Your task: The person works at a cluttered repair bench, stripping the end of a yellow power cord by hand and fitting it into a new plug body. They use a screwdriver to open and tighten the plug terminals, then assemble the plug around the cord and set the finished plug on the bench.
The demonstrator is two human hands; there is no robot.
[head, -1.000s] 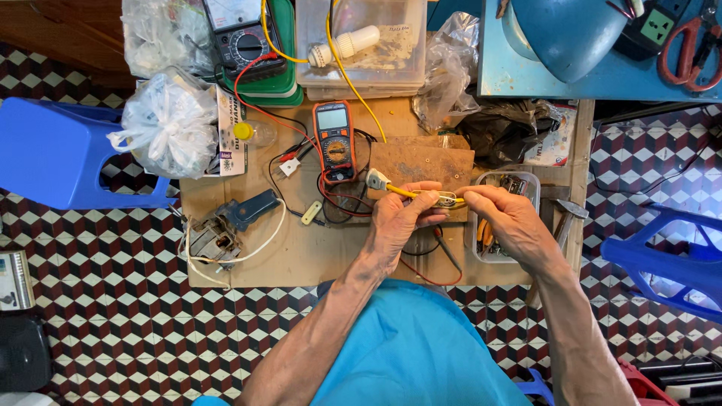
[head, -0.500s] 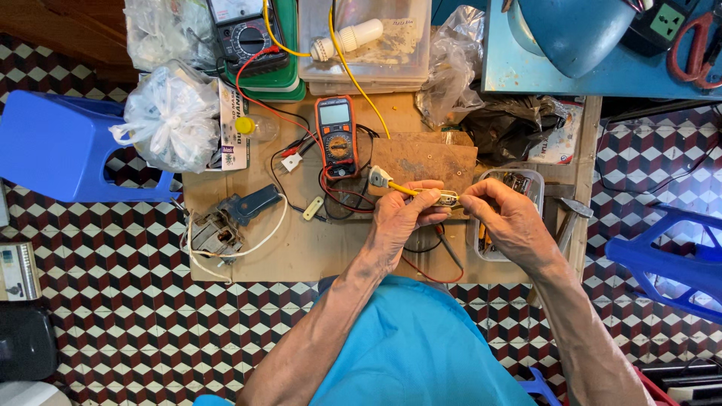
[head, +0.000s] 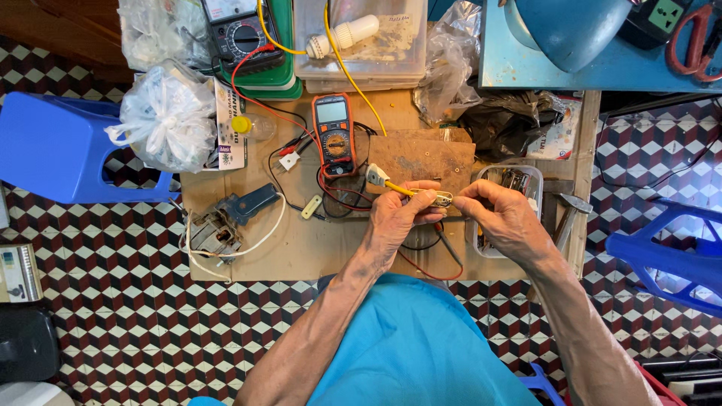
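Note:
Over a low wooden work board [head: 301, 248], my left hand [head: 398, 218] and my right hand [head: 504, 218] meet on one small metallic part [head: 440, 198], each pinching an end of it. A yellow wire [head: 353, 75] with a white plug [head: 376, 177] runs from the part toward the top of the board. Just beyond my left hand lies an orange digital multimeter [head: 335, 134] with red and black leads. Under my right hand sits a clear plastic box [head: 519, 180] of small parts.
A motor with white cable [head: 218, 229] lies at the board's left. White plastic bags [head: 169, 113], an analog meter [head: 241, 34] and a clear tub with a bulb [head: 361, 37] crowd the far edge. Blue stools [head: 60, 143] flank the board; a hammer [head: 571, 210] rests at right.
Both hands keep their hold on the small part and have barely shifted; the view has drifted slightly.

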